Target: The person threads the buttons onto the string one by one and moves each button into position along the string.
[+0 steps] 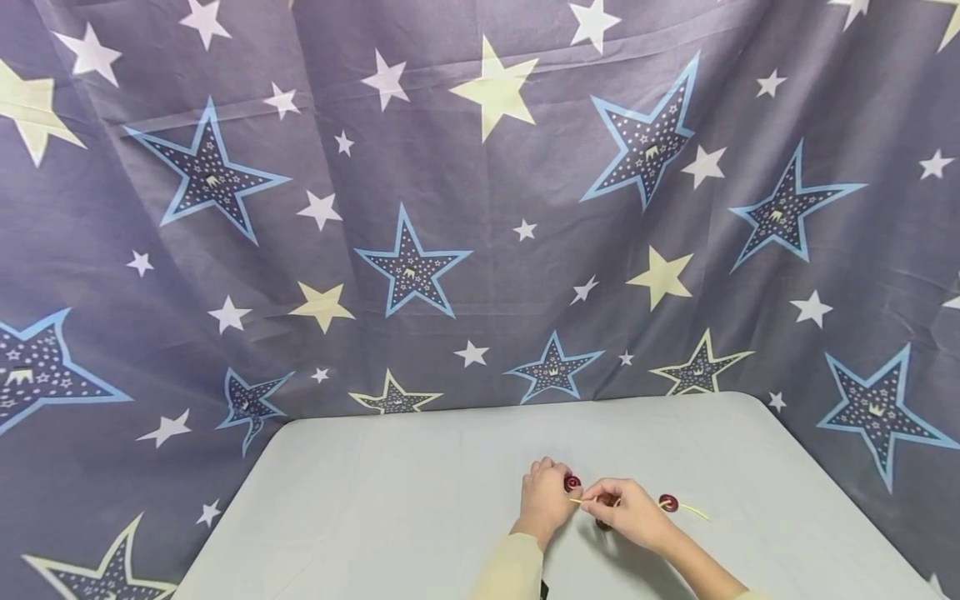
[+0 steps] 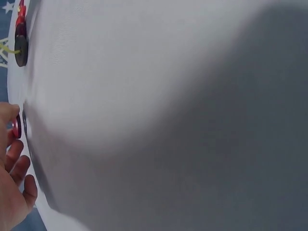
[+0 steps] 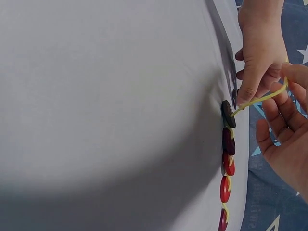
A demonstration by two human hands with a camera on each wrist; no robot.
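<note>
My left hand [image 1: 545, 497] pinches a dark red button [image 1: 572, 482] just above the table; it shows as a red disc [image 2: 17, 126] at the fingertips in the left wrist view. Close beside it, my right hand [image 1: 628, 512] pinches a yellow cord [image 3: 263, 99], whose short end points at the left hand's button. From the right fingertips the cord runs down to a dark button [image 3: 228, 114]. Below that, a maroon button [image 3: 228, 141] and red buttons [image 3: 225, 188] are strung in a row along it. The right hand hides part of this string in the head view.
A white-covered table [image 1: 390, 500] lies under both hands. At the right, another dark red button [image 1: 668, 502] sits on the cord, with a loose yellow tail [image 1: 696, 512] beyond it. A star-patterned curtain [image 1: 480, 208] hangs behind the table and at its sides.
</note>
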